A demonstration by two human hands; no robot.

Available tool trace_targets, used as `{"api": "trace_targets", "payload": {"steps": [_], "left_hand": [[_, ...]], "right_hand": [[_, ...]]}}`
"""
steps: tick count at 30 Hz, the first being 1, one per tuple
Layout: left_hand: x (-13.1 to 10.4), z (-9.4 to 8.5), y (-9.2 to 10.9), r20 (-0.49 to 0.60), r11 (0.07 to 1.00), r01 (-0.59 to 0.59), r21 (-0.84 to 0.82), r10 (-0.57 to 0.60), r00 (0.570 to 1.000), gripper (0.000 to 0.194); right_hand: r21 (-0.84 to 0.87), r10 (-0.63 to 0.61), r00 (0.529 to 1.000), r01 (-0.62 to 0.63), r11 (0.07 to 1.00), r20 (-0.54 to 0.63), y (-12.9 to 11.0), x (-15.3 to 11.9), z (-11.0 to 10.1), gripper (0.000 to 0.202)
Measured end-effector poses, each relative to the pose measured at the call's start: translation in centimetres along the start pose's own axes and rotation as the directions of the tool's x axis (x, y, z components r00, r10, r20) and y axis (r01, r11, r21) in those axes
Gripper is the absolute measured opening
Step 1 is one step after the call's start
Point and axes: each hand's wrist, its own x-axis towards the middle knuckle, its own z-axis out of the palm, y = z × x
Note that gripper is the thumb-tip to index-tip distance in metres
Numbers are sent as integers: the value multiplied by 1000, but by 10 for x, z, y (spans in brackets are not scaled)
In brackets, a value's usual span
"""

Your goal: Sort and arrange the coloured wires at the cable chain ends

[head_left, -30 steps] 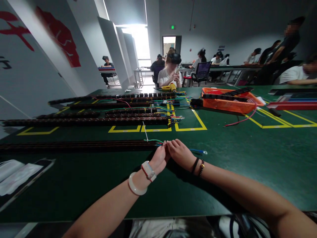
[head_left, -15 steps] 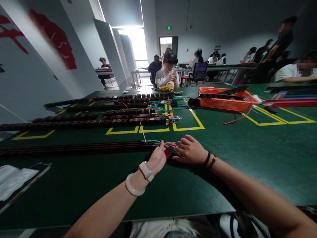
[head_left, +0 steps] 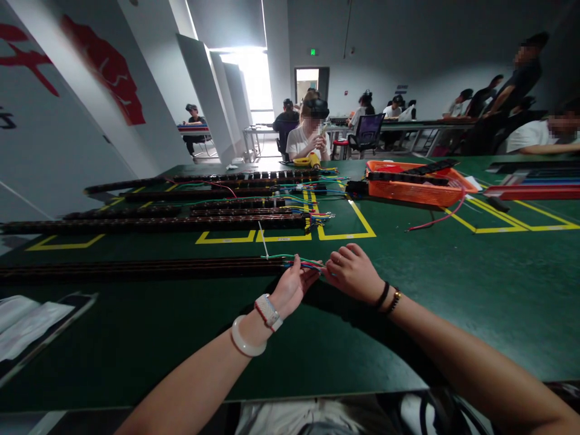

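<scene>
Coloured wires (head_left: 309, 264), among them red, blue and green ones, stick out of the right end of a long black cable bundle (head_left: 181, 269) lying across the table. My left hand (head_left: 292, 285) is closed around these wires just past the black covering, palm turned up. My right hand (head_left: 353, 273) has its fingers curled over the wire ends; exactly which wires it pinches is hidden by the fingers. A thin white cable tie (head_left: 263, 240) stands up from the bundle, left of my hands, near a loose green wire.
More black cable bundles (head_left: 158, 226) with bare coloured ends lie farther back on the green table (head_left: 453, 290), over yellow tape marks. An orange basket (head_left: 408, 192) holds black pieces. A yellow tool (head_left: 312, 161) lies before a seated person (head_left: 301, 142). White packets (head_left: 36, 326) lie at left.
My right hand's fingers have curled in more tightly at the wire ends, the lower finger no longer sticking out. My left hand keeps its grip. The whole view has shifted slightly.
</scene>
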Motion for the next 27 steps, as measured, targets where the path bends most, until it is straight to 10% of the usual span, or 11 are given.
{"api": "trace_targets", "payload": {"steps": [15, 27], "left_hand": [[-5, 2, 2, 3, 999, 4, 38, -4, 1000, 22], [-3, -1, 1, 26, 999, -9, 33, 8, 1000, 20]], "right_hand": [[190, 196, 975, -212, 959, 102, 38, -3, 64, 21], [398, 191, 977, -211, 893, 91, 39, -9, 44, 36]]}}
